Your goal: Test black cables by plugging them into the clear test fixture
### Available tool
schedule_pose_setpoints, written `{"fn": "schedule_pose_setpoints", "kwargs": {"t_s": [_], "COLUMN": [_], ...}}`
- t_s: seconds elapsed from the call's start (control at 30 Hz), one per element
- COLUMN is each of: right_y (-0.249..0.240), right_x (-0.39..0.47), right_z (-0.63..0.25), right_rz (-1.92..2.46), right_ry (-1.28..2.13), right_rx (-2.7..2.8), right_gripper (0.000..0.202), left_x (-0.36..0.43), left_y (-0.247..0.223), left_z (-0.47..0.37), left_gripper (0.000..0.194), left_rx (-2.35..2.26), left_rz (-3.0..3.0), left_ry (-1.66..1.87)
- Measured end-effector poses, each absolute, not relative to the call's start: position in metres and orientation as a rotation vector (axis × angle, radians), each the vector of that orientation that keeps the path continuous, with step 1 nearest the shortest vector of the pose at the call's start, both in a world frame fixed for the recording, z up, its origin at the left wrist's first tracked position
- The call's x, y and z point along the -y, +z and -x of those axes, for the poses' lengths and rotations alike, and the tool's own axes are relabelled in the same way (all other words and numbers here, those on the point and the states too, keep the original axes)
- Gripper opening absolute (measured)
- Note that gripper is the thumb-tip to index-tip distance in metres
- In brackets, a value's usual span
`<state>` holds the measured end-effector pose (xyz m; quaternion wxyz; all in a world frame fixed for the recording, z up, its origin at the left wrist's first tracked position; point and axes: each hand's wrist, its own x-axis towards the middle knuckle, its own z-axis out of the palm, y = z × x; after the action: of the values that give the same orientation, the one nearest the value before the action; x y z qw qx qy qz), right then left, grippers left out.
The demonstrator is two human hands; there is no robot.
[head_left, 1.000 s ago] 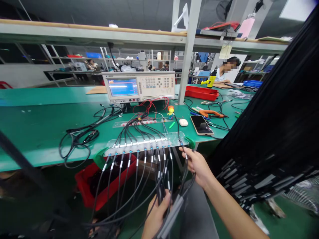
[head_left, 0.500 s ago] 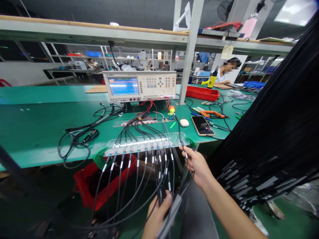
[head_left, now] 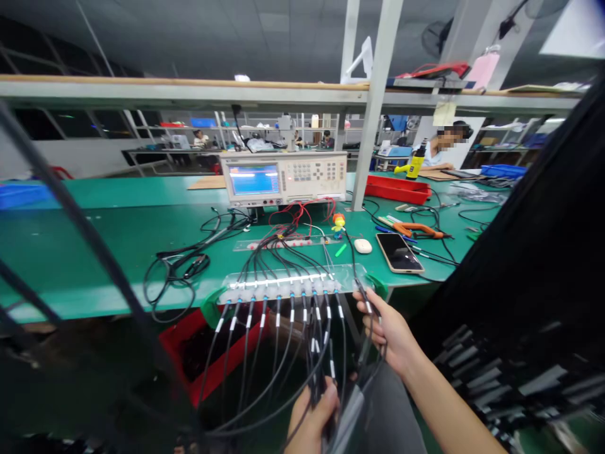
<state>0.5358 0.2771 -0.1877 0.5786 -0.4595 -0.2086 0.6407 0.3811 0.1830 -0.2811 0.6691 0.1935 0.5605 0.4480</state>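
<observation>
A clear plastic strip fixture [head_left: 347, 276] lies along the bench's front edge, with a row of blue-tipped cable ends plugged into its front side. My right hand [head_left: 391, 331] is closed around black cables [head_left: 370, 315] at the fixture's right end, thumb and fingertips pinching a cable end there. Lower down, in front of my lap, my left hand [head_left: 316, 413] grips a bundle of black cables with white labels [head_left: 314, 353]. The plugged-in cables hang from the fixture, some passing in front of my left hand. A greyish sleeve-like bundle [head_left: 350, 413] runs between my hands.
A bench meter with a lit screen [head_left: 255, 180] stands behind, red leads below it. Right of the fixture lie a smartphone [head_left: 399, 252], a white case [head_left: 362, 246] and orange-handled pliers [head_left: 418, 231]. Loose cables [head_left: 182, 268] lie left. A red bin [head_left: 182, 340] sits underneath. Dark cables hang at right.
The camera has turned, so the scene sits lower and farther right. Both hands keep their grips and stay at about the same places relative to the fixture.
</observation>
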Motion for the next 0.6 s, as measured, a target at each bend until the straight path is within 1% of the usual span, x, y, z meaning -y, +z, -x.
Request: {"fn": "schedule_pose_setpoints", "kwargs": {"t_s": [0.17,0.6], "right_y": [-0.192,-0.190], "right_x": [-0.278,-0.283], "right_z": [-0.534,-0.538], "right_rz": [1.039,1.088], "right_ry": [1.520,1.535], "right_rx": [0.479,0.551], "right_gripper": [0.029,0.027], "left_x": [-0.178,-0.177], "left_y": [-0.288,-0.292], "left_z": [-0.384,-0.384], "left_gripper": [0.051,0.052], "left_rx": [-1.252,-1.244], "left_rz": [-0.442,-0.432], "left_ry": [1.106,1.092]}}
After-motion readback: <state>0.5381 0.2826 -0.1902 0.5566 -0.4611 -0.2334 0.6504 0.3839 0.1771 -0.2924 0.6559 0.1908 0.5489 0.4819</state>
